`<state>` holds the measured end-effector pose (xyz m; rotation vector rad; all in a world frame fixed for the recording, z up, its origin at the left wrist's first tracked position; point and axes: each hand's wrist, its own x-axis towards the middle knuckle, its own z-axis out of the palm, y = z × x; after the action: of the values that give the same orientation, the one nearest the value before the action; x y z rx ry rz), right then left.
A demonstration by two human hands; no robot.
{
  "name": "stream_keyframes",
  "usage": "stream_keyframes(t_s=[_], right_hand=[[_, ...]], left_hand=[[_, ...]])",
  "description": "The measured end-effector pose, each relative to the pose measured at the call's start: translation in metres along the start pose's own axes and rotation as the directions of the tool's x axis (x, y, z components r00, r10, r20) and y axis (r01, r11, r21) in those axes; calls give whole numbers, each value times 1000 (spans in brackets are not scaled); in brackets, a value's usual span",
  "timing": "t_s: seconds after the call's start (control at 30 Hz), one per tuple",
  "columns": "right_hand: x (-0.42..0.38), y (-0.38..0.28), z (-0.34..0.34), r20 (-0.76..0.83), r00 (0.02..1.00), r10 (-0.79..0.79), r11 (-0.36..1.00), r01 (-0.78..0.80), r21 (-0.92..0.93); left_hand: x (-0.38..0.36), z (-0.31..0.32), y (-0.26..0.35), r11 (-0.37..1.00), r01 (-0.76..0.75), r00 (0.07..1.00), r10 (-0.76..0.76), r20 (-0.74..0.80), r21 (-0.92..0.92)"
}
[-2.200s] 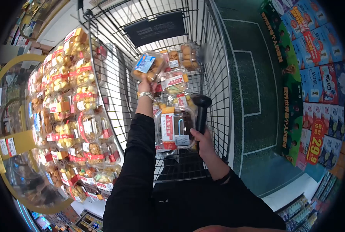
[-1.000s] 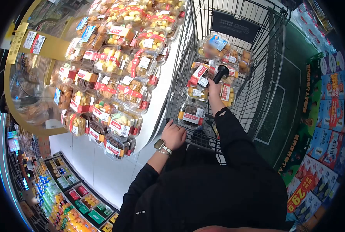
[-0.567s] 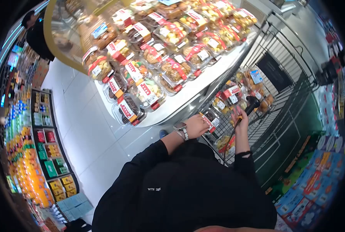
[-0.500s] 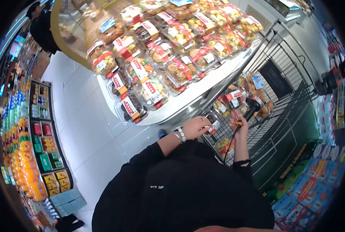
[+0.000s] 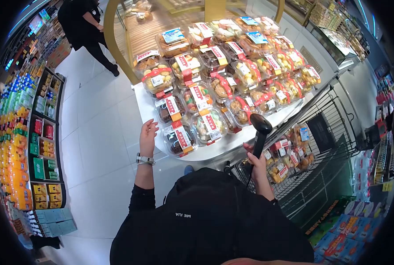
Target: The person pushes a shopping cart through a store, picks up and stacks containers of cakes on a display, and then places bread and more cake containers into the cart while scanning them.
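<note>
My right hand (image 5: pixel 257 165) is wrapped round the handle of a black handheld barcode scanner (image 5: pixel 260 126), its head pointing up over the counter's front edge. A cable hangs from the scanner. My left hand (image 5: pixel 148 134) is raised beside the left end of the white counter (image 5: pixel 145 102), fingers apart and loosely bent, with nothing in it. Nearest to that hand stands a clear plastic box of dark pastries (image 5: pixel 179 139) with a red and orange label. Next to it is a box of pale and green pastries (image 5: pixel 209 126). Several more labelled boxes stand in rows behind.
A wire shopping cart (image 5: pixel 327 148) with several pastry boxes (image 5: pixel 280 172) stands at my right. Shelves of bottled drinks (image 5: pixel 22 145) line the left side. A person in black (image 5: pixel 84 26) stands at the upper left, near the gold-framed display case (image 5: pixel 113 42).
My left hand has moved from above the cart to the counter's left end, its fingers now apart. My right hand has raised the scanner to the left, out of the cart. The view has shifted.
</note>
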<state>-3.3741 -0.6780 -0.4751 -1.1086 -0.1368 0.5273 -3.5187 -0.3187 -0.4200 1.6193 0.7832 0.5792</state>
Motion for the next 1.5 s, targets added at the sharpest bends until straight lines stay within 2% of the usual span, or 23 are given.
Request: stream_keyframes(t_s=[0.07,0.13,0.17,0.2,0.27,0.3,0.33,0.47,0.53,0.57,0.67,0.77,0.8,0.87,0.97,1.0,1.07,1.2,1.27,1.33,1.4,1.43,1.5], right_hand=[[20,6,21,16,1000,10,997,-8,-73],[45,15,44,23,999,-32,978,36,-207],[56,15,56,23,997,-76,937,80,-340],[68,25,71,1,988,-155,954,150,-261],[92,47,76,-21,993,-116,864,91,-495],[98,53,85,-19,976,-218,798,167,-579],[104,59,91,-16,986,-167,798,125,-589],[114,87,91,69,951,-301,529,226,-818],[111,85,96,82,929,-360,413,237,-879],[113,84,97,77,928,-363,411,234,-881],[109,86,96,22,961,-275,484,158,-861],[107,83,101,2,953,-302,455,145,-879],[106,84,102,-3,953,-302,454,141,-880],[106,85,102,-17,953,-304,464,132,-876],[105,83,103,-24,960,-278,489,120,-864],[106,85,101,-27,959,-281,489,119,-864],[108,88,98,14,948,-318,456,166,-875],[107,87,100,8,948,-319,458,162,-874],[107,88,99,-4,949,-315,471,153,-869],[108,89,100,-13,953,-303,496,147,-856],[104,84,103,-34,951,-306,496,129,-859],[102,79,106,-29,956,-293,521,134,-843],[101,83,103,-45,947,-317,544,142,-827]], left_hand=[[26,-15,7,994,107,993,-105,-63,29],[60,-25,7,992,123,991,-122,-57,18],[77,-26,10,991,135,989,-134,-69,15],[94,-28,12,989,148,986,-146,-82,14],[133,-27,11,985,165,984,-162,-80,43],[151,-25,12,973,213,976,-208,-59,93],[169,-24,9,956,257,967,-254,-40,144],[243,-20,-33,938,221,974,-199,-108,268],[258,-21,-38,944,207,978,-206,-32,258],[266,-20,-42,945,205,978,-205,-26,256],[255,-15,-32,916,362,932,-350,-96,175],[246,-16,-15,962,273,962,-274,-17,-29],[246,-15,-15,961,274,961,-275,-12,-27],[244,-11,-13,975,220,968,-222,-121,-33],[236,-4,-11,978,171,968,-190,-162,-124],[238,-3,-14,978,169,969,-187,-159,-124],[241,-3,-21,947,133,969,-186,-161,-294],[213,-13,11,893,142,965,-220,-140,-427],[214,-27,5,819,318,931,-366,-7,-478],[193,-29,13,797,325,935,-352,46,-510],[165,-33,30,646,376,921,-337,194,-664],[152,-34,34,651,381,920,-335,202,-656],[128,-34,38,587,410,908,-188,374,-698]])
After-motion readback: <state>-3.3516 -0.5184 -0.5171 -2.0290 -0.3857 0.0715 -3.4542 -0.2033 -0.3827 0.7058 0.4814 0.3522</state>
